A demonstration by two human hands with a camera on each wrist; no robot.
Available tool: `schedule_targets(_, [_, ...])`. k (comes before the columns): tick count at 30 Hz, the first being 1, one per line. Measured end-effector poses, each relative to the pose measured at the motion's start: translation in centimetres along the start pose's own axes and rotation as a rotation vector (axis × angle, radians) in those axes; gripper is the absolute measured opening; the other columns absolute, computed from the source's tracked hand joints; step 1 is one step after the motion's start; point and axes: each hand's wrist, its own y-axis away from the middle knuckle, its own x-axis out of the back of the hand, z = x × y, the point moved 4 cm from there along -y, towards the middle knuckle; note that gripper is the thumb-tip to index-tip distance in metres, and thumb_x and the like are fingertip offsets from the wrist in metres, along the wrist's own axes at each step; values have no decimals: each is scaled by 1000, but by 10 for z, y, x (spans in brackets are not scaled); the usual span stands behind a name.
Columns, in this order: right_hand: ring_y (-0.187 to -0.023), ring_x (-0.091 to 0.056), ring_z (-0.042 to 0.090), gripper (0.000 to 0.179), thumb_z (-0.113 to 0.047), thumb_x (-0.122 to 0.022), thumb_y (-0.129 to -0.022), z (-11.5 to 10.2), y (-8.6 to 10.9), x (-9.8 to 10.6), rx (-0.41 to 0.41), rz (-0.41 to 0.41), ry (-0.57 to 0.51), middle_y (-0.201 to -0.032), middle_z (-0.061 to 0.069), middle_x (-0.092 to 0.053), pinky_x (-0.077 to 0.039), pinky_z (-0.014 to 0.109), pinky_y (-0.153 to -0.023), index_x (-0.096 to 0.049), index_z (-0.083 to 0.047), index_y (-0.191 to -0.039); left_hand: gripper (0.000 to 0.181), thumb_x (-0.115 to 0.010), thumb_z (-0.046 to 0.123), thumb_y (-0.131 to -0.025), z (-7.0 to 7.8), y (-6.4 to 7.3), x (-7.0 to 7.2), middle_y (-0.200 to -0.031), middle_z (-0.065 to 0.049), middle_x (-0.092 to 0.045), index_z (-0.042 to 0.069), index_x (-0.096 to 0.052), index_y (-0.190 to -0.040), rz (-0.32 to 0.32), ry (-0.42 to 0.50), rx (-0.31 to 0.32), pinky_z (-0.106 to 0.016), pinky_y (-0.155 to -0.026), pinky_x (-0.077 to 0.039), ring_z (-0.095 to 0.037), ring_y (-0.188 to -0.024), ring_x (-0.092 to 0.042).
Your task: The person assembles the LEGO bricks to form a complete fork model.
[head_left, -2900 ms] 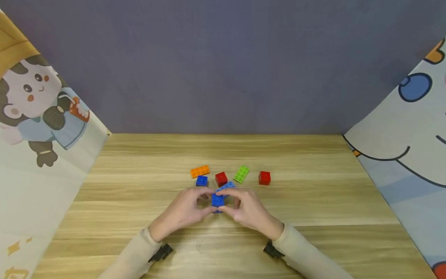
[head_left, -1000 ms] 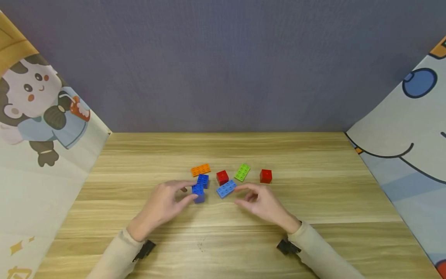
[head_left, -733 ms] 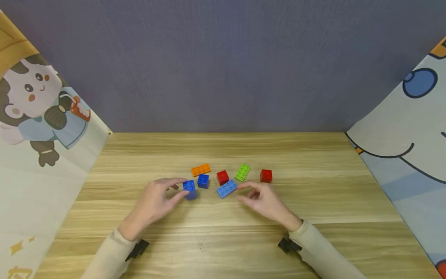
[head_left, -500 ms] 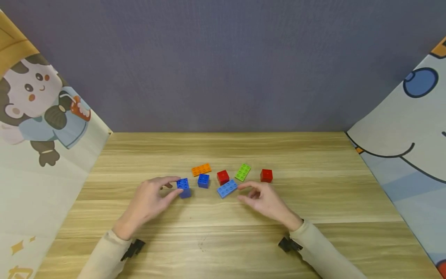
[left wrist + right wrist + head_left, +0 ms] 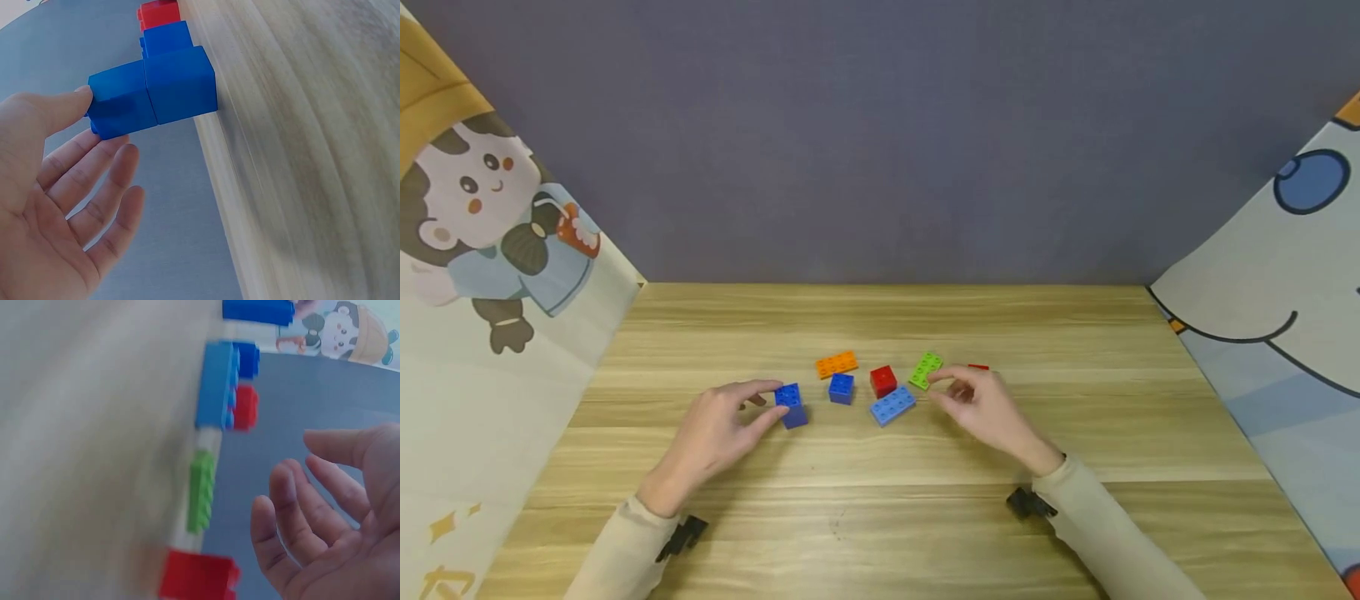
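Observation:
My left hand [image 5: 711,433] pinches a stack of two dark blue building bricks [image 5: 795,414] by its upper brick, between thumb and index finger. In the left wrist view the stack [image 5: 180,86] shows a seam between its two bricks, and the other fingers hang loosely below it. My right hand [image 5: 992,412] hovers with nothing in it, fingers loosely bent, beside the flat lime-green brick [image 5: 924,370]. The flat light blue brick [image 5: 892,406] lies left of that hand. Behind the right hand a red brick [image 5: 978,367] is mostly hidden; the right wrist view shows this red brick [image 5: 197,575] more fully.
Between the hands stand a single dark blue brick [image 5: 841,389] and another red brick [image 5: 883,382], which sits close behind the light blue one. A flat orange brick [image 5: 837,364] lies farther back. Printed panels flank the wooden table [image 5: 880,533], and a grey wall rises behind it.
Both hands were at the blue stack; the right let go and moved right, then forward toward the green brick. My left hand carried the stack left, past the single blue brick.

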Motion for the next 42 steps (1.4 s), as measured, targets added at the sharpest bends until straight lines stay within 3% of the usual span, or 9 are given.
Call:
schedule_targets(3, [-65,-60,12,28,-3,-79,-93,-2,-10,11,77,34,96,-97,11,-79,-50,22,-55,-77,-2,-121,34,-85,24,-92,-1,1,0,-98,-8,-83,11,-79,-122,-4,9,11,-39,-69,-61,-23,-83,-76])
schedule_targets(6, [-56,-52,16,31,-3,-79,-93,-1,-18,18,109,16,191,-116,15,-78,-45,25,-51,-77,-4,-124,33,-85,24,-92,-2,1,-1,-100,-8,-83,12,-79,-123,-7,15,14,-41,-70,-62,-23,-83,-76])
schedule_targets(10, [-88,-70,24,35,-7,-78,-95,3,-28,19,108,-59,305,-137,12,-73,-59,38,-79,-75,-8,-130,33,-84,24,-93,-3,1,0,-100,-8,-83,11,-79,-122,-9,20,10,-44,-72,-62,-24,-84,-76])
schedule_targets(13, [-130,-65,33,37,-9,-76,-97,8,-34,16,110,-110,361,-142,12,-70,-54,51,-109,-73,-8,-134,33,-84,23,-92,-4,1,1,-99,-8,-83,10,-78,-122,-12,21,10,-44,-72,-62,-24,-84,-75])
schedule_targets(18, [-143,-57,39,41,-4,-72,-97,17,-42,10,88,-174,385,-148,15,-65,-44,58,-122,-70,-6,-138,33,-84,23,-93,-6,1,3,-98,-7,-83,10,-78,-123,-15,25,11,-45,-73,-63,-24,-84,-75])
schedule_targets(28, [-151,-48,39,50,-1,-68,-97,30,-50,4,40,-299,378,-159,14,-55,-39,58,-125,-63,-6,-147,33,-84,23,-94,-11,2,6,-102,-8,-83,9,-78,-123,-10,16,14,-47,-76,-64,-24,-86,-76])
schedule_targets(31, [-148,-51,38,48,-5,-73,-98,32,-51,2,20,-308,366,-157,13,-58,-44,56,-122,-64,-7,-145,32,-83,23,-94,-12,2,6,-103,-8,-83,10,-78,-123,-17,19,15,-47,-77,-64,-24,-87,-77])
schedule_targets(37, [-125,-64,29,43,-18,-84,-94,34,-54,0,8,-292,403,-136,8,-68,-56,50,-107,-73,-10,-135,33,-83,24,-94,-12,2,6,-103,-8,-83,10,-78,-123,-24,16,18,-47,-77,-64,-23,-87,-76])
schedule_targets(42, [-103,-62,19,41,-22,-85,-93,37,-56,0,-8,-294,425,-122,2,-69,-56,41,-93,-76,-11,-131,32,-84,22,-94,-13,2,7,-102,-6,-83,11,-78,-123,-20,21,22,-46,-77,-64,-22,-87,-76])
